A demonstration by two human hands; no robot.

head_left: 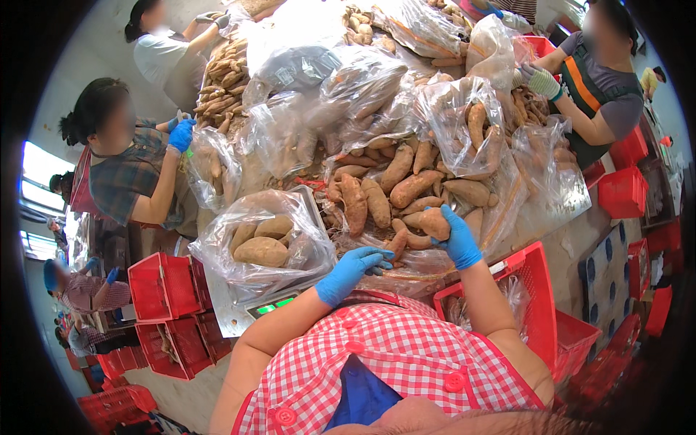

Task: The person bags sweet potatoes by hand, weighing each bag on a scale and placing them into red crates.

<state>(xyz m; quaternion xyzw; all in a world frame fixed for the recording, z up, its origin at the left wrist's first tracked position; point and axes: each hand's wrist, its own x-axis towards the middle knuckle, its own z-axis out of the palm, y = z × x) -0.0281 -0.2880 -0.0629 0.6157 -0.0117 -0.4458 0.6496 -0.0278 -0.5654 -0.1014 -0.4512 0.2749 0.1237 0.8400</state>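
Head view: grips a plump tan sweet potato (433,223) in the blue-gloved right hand (460,239), with fingers wrapped around its right side, at the near edge of a loose heap of sweet potatoes (412,190). Extends the left hand (353,272), also blue-gloved, nearer the body, with fingers almost straight and little space toward the thumb; cannot tell whether closed on anything.

Has an open clear plastic bag (210,243) left of the heap, part-filled with large sweet potatoes and set on a scale (316,210) with a lit green display (275,305). Meets more bulging bags (362,80) across the bench (223,312), blocking part of its surface. Has a red plastic crate (536,290) beside the right forearm, and stacked red crates (163,286) off to the left. Shares the bench with co-workers, including one at left in blue gloves (181,135) and one at right in knit gloves (541,81).

Shows rough, dusty skins and lumpy, tapered shapes against thin, glossy, wrinkled film. Wears a red-and-white gingham smock (391,341).
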